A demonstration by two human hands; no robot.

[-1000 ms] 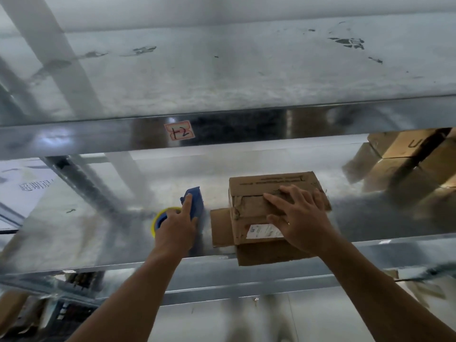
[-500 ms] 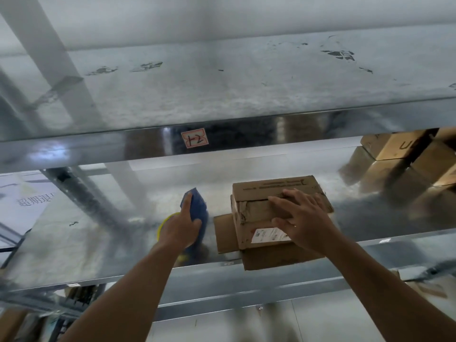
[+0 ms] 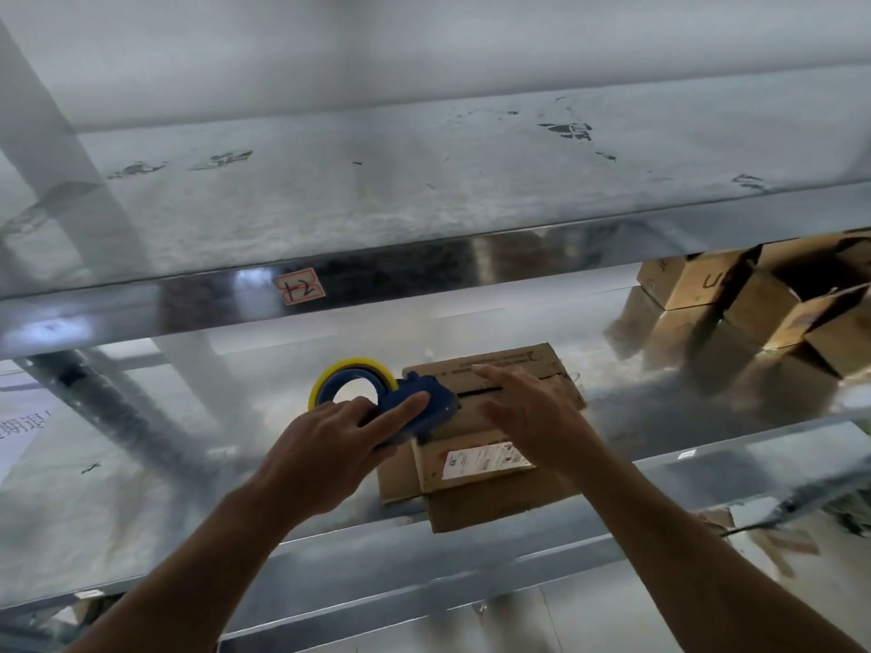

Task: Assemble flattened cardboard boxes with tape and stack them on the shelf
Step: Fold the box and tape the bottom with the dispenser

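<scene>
1. currently a person is reaching into a metal shelf (image 3: 141, 520), and a cardboard box (image 3: 476, 492) is sitting on its lower deck near the front edge, with one bottom flap sticking out over the lip.
2. the left hand (image 3: 325, 445) is gripping a blue tape dispenser (image 3: 419, 410), with the thumb and fingers curling around its body and the index finger lying stretched along the blue side.
3. the dispenser is carrying a yellow tape roll (image 3: 351, 367), and its front end is sitting at the left edge of the box top; motion blur is hiding whether it is actually touching.
4. the right hand (image 3: 528, 412) is pressing flat on the top of the box, with fingers straight and slightly spread, pinching nothing.
5. a dark gap (image 3: 478, 392) is showing between the top flaps, between the dispenser and the right hand's fingers.
6. a white label (image 3: 485, 458) is showing on the near face of the box, just below the right hand.
7. a small tag (image 3: 300, 286) with a handwritten "12" is sticking to the front beam of the deck above.
8. more boxes (image 3: 735, 299) are lying stacked at the far right of the lower deck, well apart from the box under the hands.
</scene>
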